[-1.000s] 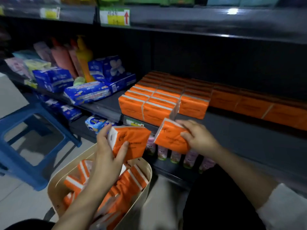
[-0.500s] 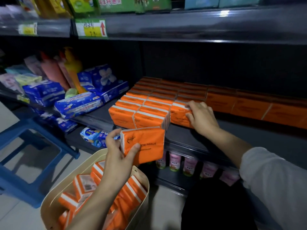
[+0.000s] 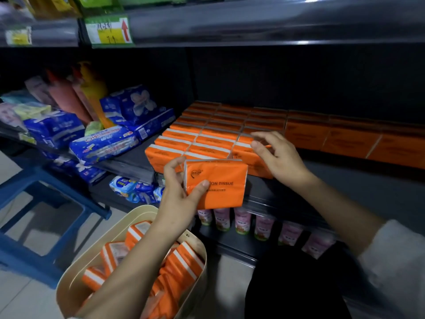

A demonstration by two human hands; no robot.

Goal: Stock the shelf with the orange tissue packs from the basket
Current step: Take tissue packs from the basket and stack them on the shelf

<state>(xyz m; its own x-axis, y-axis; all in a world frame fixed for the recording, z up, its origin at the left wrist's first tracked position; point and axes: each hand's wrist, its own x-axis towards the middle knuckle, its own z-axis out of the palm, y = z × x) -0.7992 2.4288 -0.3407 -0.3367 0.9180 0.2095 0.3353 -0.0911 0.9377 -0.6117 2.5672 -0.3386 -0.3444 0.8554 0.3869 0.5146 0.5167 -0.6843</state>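
- At the front edge of the shelf, just before the stocked rows, the left hand is holding up one orange tissue pack, its broad face turned toward the camera.
- That face is showing black print: "ON TISSUE" is reading clearly just right of the thumb, a small round logo is sitting in the upper left corner, and a finer line beneath is too small to read.
- The left fingers are curling round the pack's left end, thumb lying on the front face and the others going behind.
- The pack's wrapper is looking glossy and slightly creased, with a white strip running along the top edge.
- The right hand is hanging over the front right corner of the stocked orange packs, its fingers loosely spread and gripping nothing; whether they are touching the packs I cannot tell.
- A beige basket is sitting on the floor under the left forearm, holding more packs with white stripes.
- On the upper shelf's edge a green and yellow price label is showing a red arrow pointing up; its digits are blurred.
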